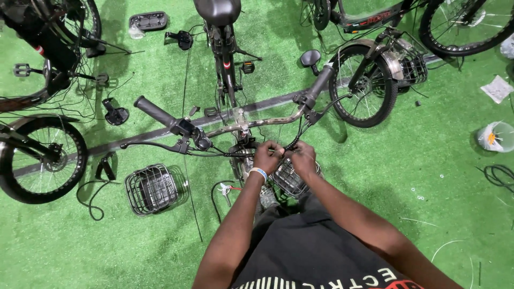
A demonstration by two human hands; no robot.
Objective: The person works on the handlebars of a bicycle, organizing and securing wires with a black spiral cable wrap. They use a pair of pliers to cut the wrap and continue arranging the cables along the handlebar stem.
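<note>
Green artificial turf (407,176) covers the whole floor; several bicycles stand or lie on it. At centre, one bicycle seen from above, saddle (217,9) at 12 o'clock, handlebar (251,123) running from the left grip at 10 o'clock to the right grip at 1 o'clock. Black cables (225,154) run from the brake lever and small display on the left half of the bar toward the middle, just below the stem. Both hands meet there, knuckles almost touching. Left hand (267,156), with a pale wristband, has its fingers curled and pressed together on the cable bundle; right hand (302,156) is likewise curled, fingertips pinching the same bundle where a ribbed black cable drops from the right side of the bar. Exact finger contact is hidden by the knuckles. Directly beneath the hands, at 6 o'clock of the bar, a wire basket (292,179) is mounted on the front of this bicycle, partly covered by the forearms. A second, loose wire basket (152,188) lies on the turf at 8 o'clock. Front wheel of another bicycle (364,88) at 2 o'clock; a white bucket (495,136) at 3 o'clock near the edge.
</note>
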